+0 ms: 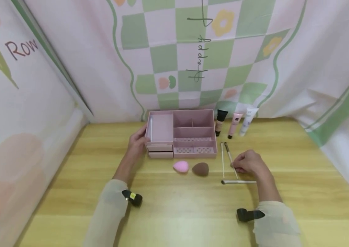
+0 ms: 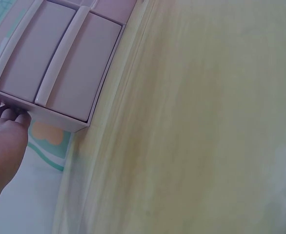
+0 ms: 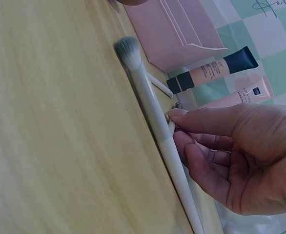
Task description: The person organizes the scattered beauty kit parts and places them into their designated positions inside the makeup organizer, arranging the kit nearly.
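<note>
On the wooden tabletop point(image 1: 187, 212), a pink organizer point(image 1: 162, 127) stands at the back, the left hand point(image 1: 138, 141) with its grip clamped on its left side. Rightward, the right hand point(image 1: 250, 162) has its grip pinched on a slim brush point(image 1: 229, 154).

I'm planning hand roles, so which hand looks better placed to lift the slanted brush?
Probably the right hand: it pinches the slanted brush by its handle. The left hand holds the left side of the box, farther away.
</note>
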Demonstrator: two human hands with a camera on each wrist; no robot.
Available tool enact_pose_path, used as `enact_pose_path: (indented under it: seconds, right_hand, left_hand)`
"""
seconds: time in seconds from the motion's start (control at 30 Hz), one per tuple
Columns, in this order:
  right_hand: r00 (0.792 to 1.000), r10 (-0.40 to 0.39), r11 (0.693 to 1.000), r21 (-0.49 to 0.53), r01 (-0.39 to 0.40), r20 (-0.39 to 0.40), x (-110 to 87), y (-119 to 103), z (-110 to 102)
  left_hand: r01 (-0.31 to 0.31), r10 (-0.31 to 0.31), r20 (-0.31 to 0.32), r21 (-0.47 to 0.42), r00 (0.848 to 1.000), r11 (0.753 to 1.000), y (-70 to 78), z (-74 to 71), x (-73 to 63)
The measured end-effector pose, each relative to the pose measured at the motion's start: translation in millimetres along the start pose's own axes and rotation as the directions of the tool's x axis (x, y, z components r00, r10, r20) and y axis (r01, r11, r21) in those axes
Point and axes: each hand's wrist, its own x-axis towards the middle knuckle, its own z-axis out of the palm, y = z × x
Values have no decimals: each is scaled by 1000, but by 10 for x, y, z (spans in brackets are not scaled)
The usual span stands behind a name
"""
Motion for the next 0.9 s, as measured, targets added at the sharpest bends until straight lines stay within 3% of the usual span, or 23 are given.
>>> enact_pose_path:
  seconds: [0.43, 0.9]
  right_hand:
    - [1000, 12, 999, -44, -13, -22, -3, 7, -108]
    - [999, 31, 999, -15, -31, -11, 36, -53, 22]
  left_hand:
    - [-25, 25, 6, -15, 1000, 1000, -57, 102, 59]
    - [-16, 16, 16, -5, 1000, 1000, -4, -1, 14]
